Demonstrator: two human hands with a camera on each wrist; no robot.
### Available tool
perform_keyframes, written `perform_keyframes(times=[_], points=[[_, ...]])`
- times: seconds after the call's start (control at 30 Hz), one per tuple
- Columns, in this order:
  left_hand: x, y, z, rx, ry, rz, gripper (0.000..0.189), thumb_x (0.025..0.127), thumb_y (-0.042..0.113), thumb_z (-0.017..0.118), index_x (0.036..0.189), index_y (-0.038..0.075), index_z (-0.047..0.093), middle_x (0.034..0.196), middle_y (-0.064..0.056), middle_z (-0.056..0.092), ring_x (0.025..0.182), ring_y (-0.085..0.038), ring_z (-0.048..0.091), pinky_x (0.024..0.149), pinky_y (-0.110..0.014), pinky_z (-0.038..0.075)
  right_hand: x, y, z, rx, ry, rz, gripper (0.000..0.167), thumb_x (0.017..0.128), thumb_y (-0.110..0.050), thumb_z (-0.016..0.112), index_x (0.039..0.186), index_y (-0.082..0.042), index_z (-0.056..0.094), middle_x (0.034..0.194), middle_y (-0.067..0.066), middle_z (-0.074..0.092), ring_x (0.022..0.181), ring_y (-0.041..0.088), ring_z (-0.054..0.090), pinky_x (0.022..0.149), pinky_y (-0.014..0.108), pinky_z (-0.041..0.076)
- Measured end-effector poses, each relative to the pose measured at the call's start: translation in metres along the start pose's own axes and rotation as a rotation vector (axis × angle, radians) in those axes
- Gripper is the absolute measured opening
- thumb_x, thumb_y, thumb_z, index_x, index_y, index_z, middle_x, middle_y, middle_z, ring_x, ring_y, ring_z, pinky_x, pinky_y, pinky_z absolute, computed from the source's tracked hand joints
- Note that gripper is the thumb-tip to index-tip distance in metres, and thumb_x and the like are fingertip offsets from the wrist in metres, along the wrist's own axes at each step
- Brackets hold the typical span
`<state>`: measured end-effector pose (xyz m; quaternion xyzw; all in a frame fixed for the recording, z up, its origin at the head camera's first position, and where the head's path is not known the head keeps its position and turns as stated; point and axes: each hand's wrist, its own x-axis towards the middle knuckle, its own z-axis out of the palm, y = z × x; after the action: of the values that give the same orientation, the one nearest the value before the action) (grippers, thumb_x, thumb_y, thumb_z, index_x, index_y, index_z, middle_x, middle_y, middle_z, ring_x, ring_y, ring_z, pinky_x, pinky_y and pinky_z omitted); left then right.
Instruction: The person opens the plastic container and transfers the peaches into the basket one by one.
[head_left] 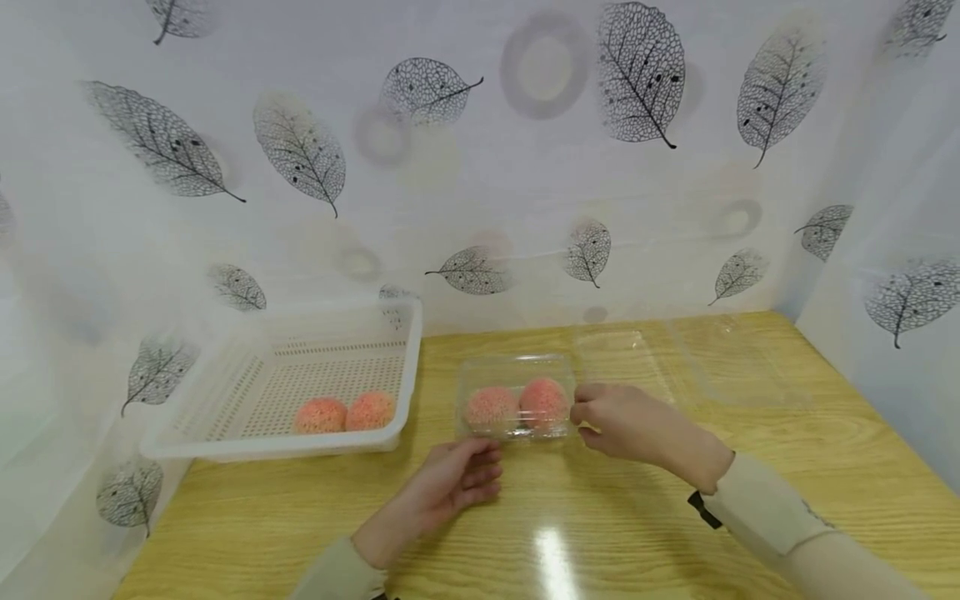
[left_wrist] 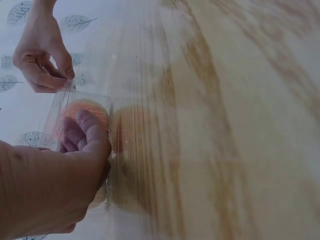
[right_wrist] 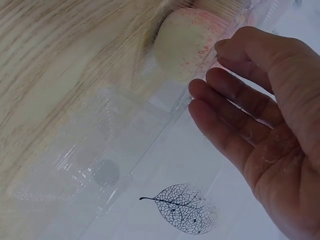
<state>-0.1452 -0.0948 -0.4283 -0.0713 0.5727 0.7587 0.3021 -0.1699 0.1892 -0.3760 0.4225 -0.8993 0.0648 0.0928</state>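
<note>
A clear plastic box [head_left: 515, 367] stands on the table with two pink-speckled peaches, a left peach [head_left: 491, 407] and a right peach [head_left: 543, 402], side by side inside it. My right hand [head_left: 626, 423] pinches the box's right edge between thumb and forefinger, the other fingers loosely bent. In the right wrist view, one peach [right_wrist: 182, 45] shows pale yellow with pink flecks behind the plastic. At the front left corner, my left hand [head_left: 457, 483] has its thumb against the box's front edge. The left hand's fingers [left_wrist: 90, 127] are relaxed in front of the box.
On the left stands a white perforated basket [head_left: 411, 358] holding two more peaches [head_left: 321, 415]. Behind and right of the box lie two clear plastic containers, a nearer container [head_left: 622, 358] and a farther container [head_left: 738, 362]. A leaf-patterned curtain [head_left: 487, 183] rises behind the wooden table [head_left: 637, 533].
</note>
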Motion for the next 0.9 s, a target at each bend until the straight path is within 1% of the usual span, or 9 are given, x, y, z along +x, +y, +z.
perform_keyframes(times=[0.13, 0.27, 0.37, 0.43, 0.53, 0.6, 0.67, 0.8, 0.9], points=[[0.0, 0.0, 0.001, 0.003, 0.0, 0.006, 0.035, 0.104, 0.026, 0.058, 0.125, -0.001, 0.063, 0.098, 0.003, 0.073, 0.084, -0.005, 0.07, 0.085, -0.029, 0.062, 0.001, -0.003, 0.002, -0.081, 0.041, -0.039, 0.017, 0.08, -0.001, 0.077, 0.074, -0.014, 0.069, 0.071, -0.007, 0.048, 0.063, 0.002, 0.039, 0.054, 0.014, 0.039], [0.001, 0.0, 0.001, 0.01, 0.003, 0.012, 0.035, 0.104, 0.026, 0.058, 0.127, -0.001, 0.063, 0.099, 0.003, 0.072, 0.084, -0.005, 0.07, 0.085, -0.029, 0.062, 0.002, -0.004, 0.004, -0.143, 0.058, -0.072, 0.024, 0.081, 0.0, 0.076, 0.07, -0.016, 0.062, 0.07, -0.007, 0.044, 0.064, 0.005, 0.036, 0.055, 0.016, 0.034], [0.002, -0.001, 0.0, 0.014, 0.009, 0.013, 0.036, 0.105, 0.025, 0.058, 0.128, -0.001, 0.063, 0.101, 0.002, 0.071, 0.084, -0.006, 0.069, 0.085, -0.029, 0.062, 0.004, -0.004, 0.006, -0.183, 0.077, -0.096, 0.021, 0.08, -0.001, 0.078, 0.072, -0.015, 0.065, 0.074, -0.006, 0.046, 0.067, 0.007, 0.04, 0.057, 0.016, 0.038], [0.002, -0.002, 0.0, 0.016, 0.011, 0.015, 0.036, 0.105, 0.025, 0.057, 0.128, -0.002, 0.062, 0.101, 0.002, 0.071, 0.085, -0.006, 0.069, 0.086, -0.029, 0.062, 0.005, -0.005, 0.008, -0.2, 0.108, -0.117, 0.016, 0.078, 0.0, 0.078, 0.074, -0.012, 0.069, 0.08, -0.004, 0.052, 0.073, 0.008, 0.048, 0.06, 0.016, 0.046], [0.003, -0.002, -0.001, 0.02, 0.016, 0.017, 0.036, 0.105, 0.025, 0.057, 0.128, -0.001, 0.062, 0.102, 0.001, 0.07, 0.085, -0.006, 0.069, 0.086, -0.03, 0.062, 0.006, -0.005, 0.012, -0.189, 0.15, -0.143, 0.011, 0.074, 0.004, 0.076, 0.077, -0.007, 0.074, 0.094, 0.0, 0.062, 0.088, 0.013, 0.061, 0.072, 0.018, 0.056], [0.004, -0.003, -0.001, 0.022, 0.018, 0.023, 0.036, 0.105, 0.025, 0.057, 0.128, -0.002, 0.061, 0.103, 0.001, 0.07, 0.085, -0.007, 0.069, 0.086, -0.03, 0.062, 0.007, -0.005, 0.013, -0.171, 0.16, -0.149, 0.012, 0.072, 0.006, 0.074, 0.078, -0.004, 0.075, 0.102, 0.003, 0.067, 0.097, 0.016, 0.066, 0.078, 0.02, 0.059], [0.004, -0.003, -0.001, 0.023, 0.025, 0.025, 0.035, 0.104, 0.025, 0.057, 0.128, -0.001, 0.061, 0.103, 0.001, 0.069, 0.085, -0.007, 0.069, 0.085, -0.03, 0.062, 0.007, -0.005, 0.015, -0.144, 0.151, -0.146, 0.012, 0.072, 0.008, 0.073, 0.079, -0.002, 0.075, 0.106, 0.004, 0.069, 0.099, 0.017, 0.069, 0.079, 0.02, 0.06], [0.004, -0.003, 0.0, 0.029, 0.031, 0.034, 0.035, 0.104, 0.025, 0.058, 0.127, -0.001, 0.062, 0.103, 0.001, 0.069, 0.085, -0.006, 0.068, 0.084, -0.029, 0.062, 0.007, -0.005, 0.015, -0.106, 0.133, -0.134, 0.013, 0.072, 0.009, 0.071, 0.081, -0.001, 0.074, 0.107, 0.005, 0.071, 0.098, 0.018, 0.071, 0.075, 0.019, 0.06], [0.003, -0.002, 0.0, 0.031, 0.031, 0.036, 0.034, 0.104, 0.025, 0.058, 0.127, 0.0, 0.062, 0.103, 0.002, 0.068, 0.085, -0.006, 0.068, 0.083, -0.029, 0.062, 0.008, -0.005, 0.014, -0.083, 0.126, -0.128, 0.015, 0.072, 0.01, 0.07, 0.082, 0.0, 0.074, 0.106, 0.006, 0.071, 0.097, 0.02, 0.072, 0.075, 0.021, 0.06]])
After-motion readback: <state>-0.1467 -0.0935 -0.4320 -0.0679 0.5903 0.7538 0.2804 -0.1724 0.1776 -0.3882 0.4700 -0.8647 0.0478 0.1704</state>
